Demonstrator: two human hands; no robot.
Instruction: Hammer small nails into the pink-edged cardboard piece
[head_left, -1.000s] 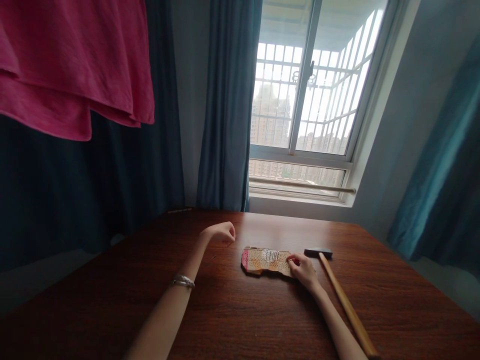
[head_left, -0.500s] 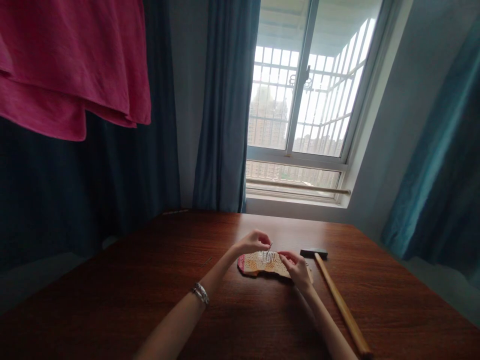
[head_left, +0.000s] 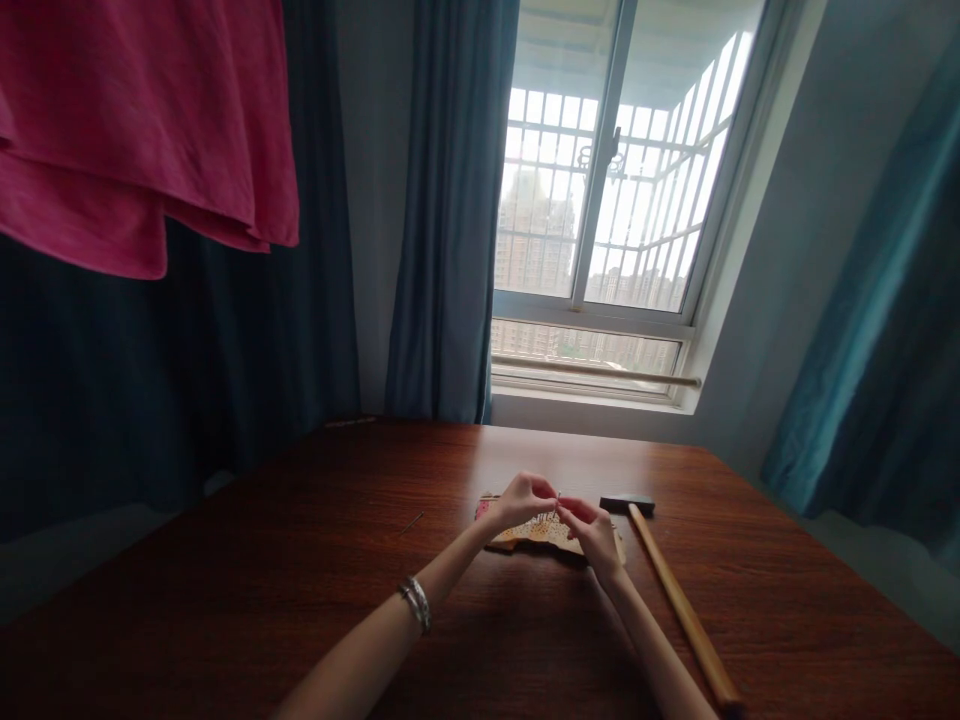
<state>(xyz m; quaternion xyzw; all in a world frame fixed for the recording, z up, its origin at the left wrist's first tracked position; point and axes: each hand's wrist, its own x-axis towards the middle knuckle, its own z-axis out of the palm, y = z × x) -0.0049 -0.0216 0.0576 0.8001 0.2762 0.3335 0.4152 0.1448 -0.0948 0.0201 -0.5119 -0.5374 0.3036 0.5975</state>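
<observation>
A pale wooden board [head_left: 529,537], dotted with small dark marks and pink at its left end, lies on the table. Several thin metal nails [head_left: 541,522] stand up from its middle, partly hidden by my fingers. Above them my left hand [head_left: 521,500] pinches a nail [head_left: 558,499] whose tip shows over the fingers. The fingertips of my right hand [head_left: 592,530] close in on that same nail from the other side, so both hands meet there. My right wrist passes over the board's right end.
To the right lies a hammer [head_left: 679,590], its dark head away from me and wooden handle toward me. A loose nail [head_left: 412,522] rests left of the board on the brown table [head_left: 225,620]. Beyond are a window [head_left: 600,200], curtains [head_left: 450,220] and a hanging pink cloth [head_left: 150,130].
My left hand has moved right and slightly down, bringing the nail to the fingertips of my right hand. The right hand has barely moved; board and hammer lie as before.
</observation>
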